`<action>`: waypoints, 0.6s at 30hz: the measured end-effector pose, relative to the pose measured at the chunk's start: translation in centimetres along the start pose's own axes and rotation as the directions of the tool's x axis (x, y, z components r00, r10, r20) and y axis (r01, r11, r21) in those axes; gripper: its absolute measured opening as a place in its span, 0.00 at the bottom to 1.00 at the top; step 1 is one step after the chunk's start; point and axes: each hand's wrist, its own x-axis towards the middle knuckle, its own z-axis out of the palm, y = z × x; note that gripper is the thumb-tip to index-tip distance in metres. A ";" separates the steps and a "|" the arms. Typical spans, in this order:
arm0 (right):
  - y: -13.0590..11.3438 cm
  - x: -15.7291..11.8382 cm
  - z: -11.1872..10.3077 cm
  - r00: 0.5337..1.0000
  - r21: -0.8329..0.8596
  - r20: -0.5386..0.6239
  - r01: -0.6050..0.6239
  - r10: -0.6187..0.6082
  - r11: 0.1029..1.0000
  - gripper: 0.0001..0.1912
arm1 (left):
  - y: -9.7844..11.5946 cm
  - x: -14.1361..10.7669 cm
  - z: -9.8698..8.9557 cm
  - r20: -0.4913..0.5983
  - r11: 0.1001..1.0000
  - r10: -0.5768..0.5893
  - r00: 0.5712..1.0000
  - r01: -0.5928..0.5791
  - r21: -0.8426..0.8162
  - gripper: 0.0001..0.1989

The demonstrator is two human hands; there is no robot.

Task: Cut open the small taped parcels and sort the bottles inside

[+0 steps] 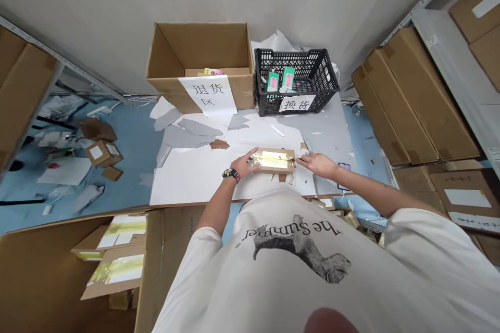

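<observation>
A flat cardboard parcel with a shiny gold-and-white strip across its top lies near the front of the white work surface. My left hand rests on its left end, with a patterned band on that wrist. My right hand reaches its right end, and the fingertips touch the edge near the gold strip. Whether those fingers pinch anything is hidden by their small size in the view.
Torn grey and brown scraps lie on the surface. At the back stand an open cardboard box with a paper sign and a black plastic crate holding green-and-pink packets. A phone lies right of my right hand. Below left, an open carton holds similar parcels. Stacked cartons fill the right shelves.
</observation>
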 end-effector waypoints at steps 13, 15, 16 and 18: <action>3.1 -5.5 0.2 0.995 -0.021 0.049 -0.084 0.085 0.996 0.43 | 0.4 -0.1 -0.5 0.014 0.996 -0.002 1.000 0.001 0.088 0.53; 3.4 -5.9 0.7 0.992 -0.034 0.071 -0.101 0.103 0.994 0.45 | 0.5 -0.1 -0.6 0.022 0.996 -0.004 1.000 0.002 0.090 0.53; 3.5 -6.1 1.0 0.991 -0.034 0.075 -0.109 0.111 0.993 0.46 | 0.5 -0.1 -0.7 0.028 0.996 -0.006 1.000 0.003 0.087 0.53; 3.2 -6.5 1.6 0.990 -0.025 0.067 -0.126 0.128 0.992 0.46 | 0.6 -0.2 -0.7 0.038 0.997 -0.007 0.999 0.004 0.077 0.53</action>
